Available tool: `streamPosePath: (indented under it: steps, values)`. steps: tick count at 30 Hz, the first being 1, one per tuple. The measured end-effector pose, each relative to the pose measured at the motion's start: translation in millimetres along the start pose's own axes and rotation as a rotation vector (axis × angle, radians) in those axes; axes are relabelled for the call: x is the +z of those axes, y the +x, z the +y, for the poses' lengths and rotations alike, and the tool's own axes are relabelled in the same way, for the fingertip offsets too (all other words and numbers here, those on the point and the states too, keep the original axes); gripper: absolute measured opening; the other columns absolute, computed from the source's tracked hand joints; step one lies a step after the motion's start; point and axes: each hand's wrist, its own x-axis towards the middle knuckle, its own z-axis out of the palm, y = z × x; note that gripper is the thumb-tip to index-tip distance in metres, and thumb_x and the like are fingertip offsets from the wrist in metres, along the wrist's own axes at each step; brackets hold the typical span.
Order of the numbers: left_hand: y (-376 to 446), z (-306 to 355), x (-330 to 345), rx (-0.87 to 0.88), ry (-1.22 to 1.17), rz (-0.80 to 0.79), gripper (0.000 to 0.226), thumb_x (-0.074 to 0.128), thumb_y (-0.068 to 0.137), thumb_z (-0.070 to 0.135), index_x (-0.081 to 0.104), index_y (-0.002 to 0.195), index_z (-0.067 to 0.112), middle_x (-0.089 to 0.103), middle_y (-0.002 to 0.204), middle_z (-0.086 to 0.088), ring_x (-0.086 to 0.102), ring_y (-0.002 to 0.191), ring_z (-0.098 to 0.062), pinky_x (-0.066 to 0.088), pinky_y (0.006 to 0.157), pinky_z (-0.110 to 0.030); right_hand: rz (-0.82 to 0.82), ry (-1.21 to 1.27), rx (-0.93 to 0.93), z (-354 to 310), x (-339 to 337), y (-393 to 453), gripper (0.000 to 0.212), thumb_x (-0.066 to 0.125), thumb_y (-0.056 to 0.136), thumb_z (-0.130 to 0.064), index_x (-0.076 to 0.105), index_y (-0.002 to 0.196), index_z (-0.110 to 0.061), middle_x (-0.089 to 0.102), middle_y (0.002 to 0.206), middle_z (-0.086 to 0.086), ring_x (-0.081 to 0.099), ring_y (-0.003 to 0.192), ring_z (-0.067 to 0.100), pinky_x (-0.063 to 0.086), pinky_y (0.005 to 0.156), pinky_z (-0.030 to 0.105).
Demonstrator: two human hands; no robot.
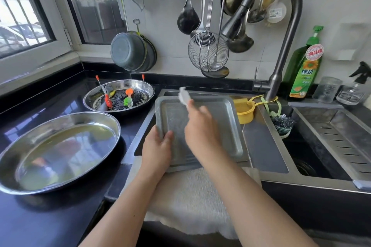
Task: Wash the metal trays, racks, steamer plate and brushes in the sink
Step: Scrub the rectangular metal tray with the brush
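A grey rectangular metal tray (218,118) is tilted over the left basin of the sink (267,154). My left hand (157,149) grips the tray's near left edge, thumb inside it. My right hand (200,126) is over the tray's middle and holds a small whitish scrubbing pad (183,96), blurred, near the tray's far edge. On the counter to the left, a round steel pan (120,84) holds a perforated steamer plate (120,99), a wire rack and orange and green brushes (128,97). A larger round steel tray (58,150) with a film of liquid lies nearer.
A curved faucet (281,32) arches over the sink. A yellow holder (244,108) and steel wool (282,123) hang at the divider. Green dish soap bottle (305,66), a glass and a spray bottle stand at right. Ladles and a strainer hang on the wall. A white cloth (192,196) drapes the sink's front edge.
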Motion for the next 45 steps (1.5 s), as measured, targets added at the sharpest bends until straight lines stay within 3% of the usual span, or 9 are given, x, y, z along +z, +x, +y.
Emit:
streamPosePath:
  steps: [8, 13, 19, 24, 29, 32, 35, 40, 45]
  values:
    - [-3, 3, -2, -0.027, -0.066, -0.011, 0.009, 0.062, 0.101, 0.017, 0.066, 0.098, 0.024, 0.075, 0.095, 0.005, 0.071, 0.09, -0.013, 0.055, 0.079, -0.036, 0.145, -0.219, 0.266, 92, -41, 22, 0.055, 0.04, 0.098, -0.002, 0.037, 0.151, -0.018, 0.057, 0.116, 0.013, 0.057, 0.089, 0.03, 0.048, 0.066, 0.039]
    - [-5, 7, -3, -0.036, -0.067, -0.014, 0.011, 0.061, 0.102, 0.017, 0.066, 0.098, 0.027, 0.075, 0.096, 0.006, 0.07, 0.09, -0.01, 0.053, 0.077, -0.031, -0.009, -0.212, -0.068, 87, -30, 5, 0.063, 0.04, 0.101, -0.007, 0.027, 0.155, -0.037, 0.045, 0.096, -0.002, 0.052, 0.071, 0.017, 0.046, 0.053, 0.036]
    - [-5, 9, -2, -0.054, -0.065, -0.011, 0.01, 0.061, 0.102, 0.018, 0.066, 0.099, 0.026, 0.074, 0.095, 0.007, 0.07, 0.088, -0.008, 0.049, 0.071, -0.023, -0.01, -0.255, 0.028, 138, -49, 18, 0.062, 0.043, 0.101, -0.006, 0.036, 0.155, -0.036, 0.043, 0.09, -0.002, 0.052, 0.06, 0.017, 0.052, 0.052, 0.04]
    - [-5, 12, -2, -0.08, -0.08, -0.021, 0.01, 0.06, 0.103, 0.017, 0.066, 0.1, 0.025, 0.074, 0.096, 0.006, 0.07, 0.087, -0.008, 0.048, 0.067, -0.02, -0.288, -0.21, -0.289, 134, -48, -38, 0.031, 0.038, 0.108, -0.034, 0.05, 0.136, -0.036, 0.044, 0.078, -0.007, 0.042, 0.046, 0.007, 0.028, 0.039, 0.024]
    - [-6, 13, -2, -0.095, -0.102, -0.022, 0.009, 0.061, 0.103, 0.017, 0.067, 0.1, 0.023, 0.075, 0.097, 0.003, 0.071, 0.087, -0.01, 0.048, 0.065, -0.02, -0.163, -0.191, -0.106, 148, -76, 11, 0.024, 0.036, 0.109, -0.041, 0.042, 0.089, -0.028, 0.048, 0.07, -0.001, 0.041, 0.046, 0.014, 0.031, 0.039, 0.029]
    - [-7, 13, -3, -0.107, -0.129, -0.018, 0.009, 0.062, 0.102, 0.015, 0.068, 0.101, 0.022, 0.076, 0.096, 0.003, 0.072, 0.087, -0.011, 0.05, 0.064, -0.019, -0.137, -0.157, -0.089, 147, -80, 28, 0.03, 0.039, 0.108, -0.047, 0.047, 0.094, -0.022, 0.045, 0.068, -0.002, 0.042, 0.049, 0.015, 0.03, 0.042, 0.029]
    - [-5, 11, -4, -0.114, -0.12, -0.023, 0.007, 0.062, 0.102, 0.016, 0.068, 0.102, 0.02, 0.076, 0.096, 0.001, 0.072, 0.089, -0.016, 0.053, 0.07, -0.029, -0.211, -0.22, -0.403, 158, -74, 10, 0.054, 0.028, 0.099, -0.069, 0.057, 0.106, -0.024, 0.047, 0.068, -0.001, 0.034, 0.042, 0.007, 0.028, 0.04, 0.027]
    - [-1, 8, -2, -0.117, -0.093, -0.02, 0.005, 0.063, 0.101, 0.017, 0.068, 0.101, 0.017, 0.075, 0.094, 0.0, 0.071, 0.085, -0.014, 0.049, 0.065, -0.025, -0.423, -0.338, -0.554, 188, -80, -19, 0.043, 0.046, 0.105, -0.026, 0.051, 0.145, -0.036, 0.042, 0.091, -0.005, 0.036, 0.051, 0.006, 0.035, 0.045, 0.029]
    - [-4, 12, -3, -0.098, -0.065, -0.023, 0.007, 0.063, 0.101, 0.017, 0.067, 0.097, 0.021, 0.075, 0.092, 0.004, 0.071, 0.082, -0.009, 0.047, 0.06, -0.017, -0.327, -0.296, -0.492, 159, -84, 21, 0.092, -0.002, 0.081, -0.089, 0.058, 0.111, -0.027, 0.051, 0.079, -0.008, 0.039, 0.052, 0.006, 0.037, 0.051, 0.034]
